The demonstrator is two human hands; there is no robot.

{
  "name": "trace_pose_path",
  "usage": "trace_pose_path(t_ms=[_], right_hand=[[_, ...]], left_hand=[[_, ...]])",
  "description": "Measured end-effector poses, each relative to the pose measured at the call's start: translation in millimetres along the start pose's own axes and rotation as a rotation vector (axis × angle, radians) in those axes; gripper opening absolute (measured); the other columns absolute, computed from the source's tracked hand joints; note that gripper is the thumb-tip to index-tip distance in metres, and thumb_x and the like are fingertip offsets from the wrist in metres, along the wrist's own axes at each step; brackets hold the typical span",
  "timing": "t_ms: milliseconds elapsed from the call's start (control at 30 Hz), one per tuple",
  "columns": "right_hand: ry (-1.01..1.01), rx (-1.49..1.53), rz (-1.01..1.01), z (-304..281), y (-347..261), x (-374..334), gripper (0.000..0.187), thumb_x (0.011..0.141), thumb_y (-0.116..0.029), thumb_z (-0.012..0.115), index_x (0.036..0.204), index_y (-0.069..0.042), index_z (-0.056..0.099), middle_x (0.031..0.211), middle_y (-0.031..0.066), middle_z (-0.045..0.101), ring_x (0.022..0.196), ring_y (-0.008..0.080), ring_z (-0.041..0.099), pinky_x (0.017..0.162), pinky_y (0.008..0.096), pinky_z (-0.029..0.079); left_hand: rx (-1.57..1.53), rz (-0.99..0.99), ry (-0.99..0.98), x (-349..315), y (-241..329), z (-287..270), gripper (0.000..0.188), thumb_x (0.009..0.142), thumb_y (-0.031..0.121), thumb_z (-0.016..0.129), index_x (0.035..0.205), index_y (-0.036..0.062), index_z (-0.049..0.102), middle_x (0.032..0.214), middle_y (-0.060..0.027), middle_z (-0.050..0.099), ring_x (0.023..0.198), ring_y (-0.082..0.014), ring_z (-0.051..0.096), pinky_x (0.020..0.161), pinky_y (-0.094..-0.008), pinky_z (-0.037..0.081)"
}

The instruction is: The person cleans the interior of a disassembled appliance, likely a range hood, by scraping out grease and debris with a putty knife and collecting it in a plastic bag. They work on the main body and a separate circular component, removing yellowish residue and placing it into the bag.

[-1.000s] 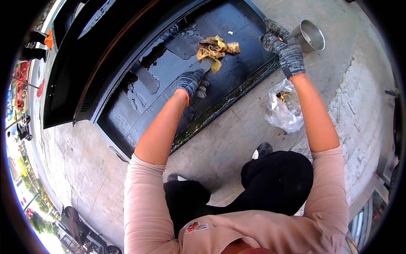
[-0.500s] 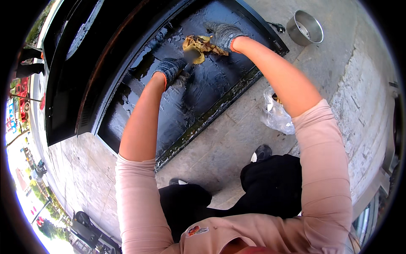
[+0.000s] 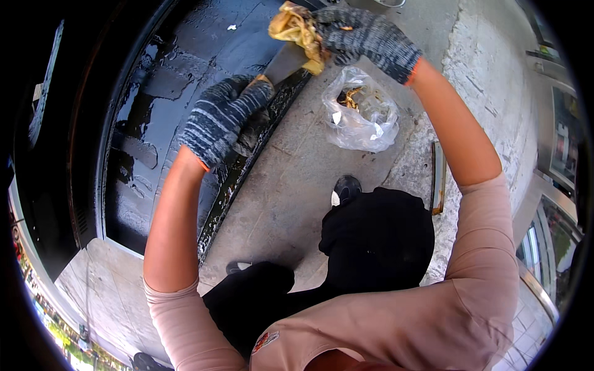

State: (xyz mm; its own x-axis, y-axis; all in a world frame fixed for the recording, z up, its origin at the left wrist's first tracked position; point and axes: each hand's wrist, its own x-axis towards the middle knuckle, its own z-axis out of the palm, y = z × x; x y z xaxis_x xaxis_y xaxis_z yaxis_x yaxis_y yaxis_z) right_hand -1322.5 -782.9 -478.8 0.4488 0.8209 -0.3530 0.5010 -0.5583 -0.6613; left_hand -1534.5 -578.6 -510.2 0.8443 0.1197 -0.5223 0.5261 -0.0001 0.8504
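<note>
Both my hands wear grey knitted work gloves with orange cuffs. My left hand (image 3: 219, 120) is closed around the handle of a scraper (image 3: 286, 65), whose flat metal blade points up and to the right. The blade's tip meets a crumpled, greasy yellow-brown rag or paper (image 3: 294, 28); which of the two I cannot tell. My right hand (image 3: 371, 46) grips that wad from its right side. Beneath them is the wet, grease-blackened pan (image 3: 167, 111) of a large black appliance, and both hands are around its near right edge.
An opened clear plastic bag (image 3: 365, 133) with brown scraps inside sits on the concrete floor, just below my right hand. A narrow metal-framed piece (image 3: 438, 176) lies farther right. The rim of a metal pot (image 3: 390, 3) shows at the top. My shoe (image 3: 346, 188) is near the bag.
The view has turned to the right. My hands have moved from over the middle of the pan to its near right edge, bringing the yellow-brown wad close to the plastic bag.
</note>
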Motion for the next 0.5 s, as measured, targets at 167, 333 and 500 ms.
trace_pose_path(t_ms=[167, 333, 500], right_hand=[[0.360, 0.374, 0.285, 0.7, 19.1, -105.3, 0.050, 0.090, -0.021, 0.071, 0.135, -0.006, 0.056, 0.111, 0.0046, 0.068, 0.090, 0.0114, 0.065, 0.076, 0.0274, 0.057], [0.213, -0.097, 0.528, 39.7, 31.3, -137.1, 0.051, 0.089, -0.022, 0.071, 0.136, -0.010, 0.055, 0.109, 0.0090, 0.070, 0.095, 0.0164, 0.068, 0.083, 0.0304, 0.054], [0.476, 0.151, 0.475, 43.8, 116.5, -152.6, 0.052, 0.088, -0.021, 0.070, 0.137, -0.013, 0.055, 0.120, 0.0131, 0.067, 0.107, 0.0216, 0.066, 0.090, 0.0332, 0.052]], left_hand=[[0.274, 0.080, -0.178, 0.0, 36.4, 65.0, 0.041, 0.093, 0.034, 0.065, 0.116, -0.0005, 0.064, 0.074, -0.0074, 0.063, 0.056, -0.0102, 0.057, 0.049, -0.0273, 0.048], [0.947, 0.210, -0.144, 27.2, -2.3, 113.1, 0.030, 0.095, 0.028, 0.056, 0.109, 0.0038, 0.066, 0.100, -0.0216, 0.068, 0.104, -0.0351, 0.064, 0.089, -0.0511, 0.049], [1.235, 0.468, 0.071, 28.9, -50.6, 127.3, 0.024, 0.091, 0.011, 0.050, 0.108, 0.0023, 0.064, 0.095, -0.0169, 0.068, 0.084, -0.0288, 0.071, 0.068, -0.0431, 0.056]])
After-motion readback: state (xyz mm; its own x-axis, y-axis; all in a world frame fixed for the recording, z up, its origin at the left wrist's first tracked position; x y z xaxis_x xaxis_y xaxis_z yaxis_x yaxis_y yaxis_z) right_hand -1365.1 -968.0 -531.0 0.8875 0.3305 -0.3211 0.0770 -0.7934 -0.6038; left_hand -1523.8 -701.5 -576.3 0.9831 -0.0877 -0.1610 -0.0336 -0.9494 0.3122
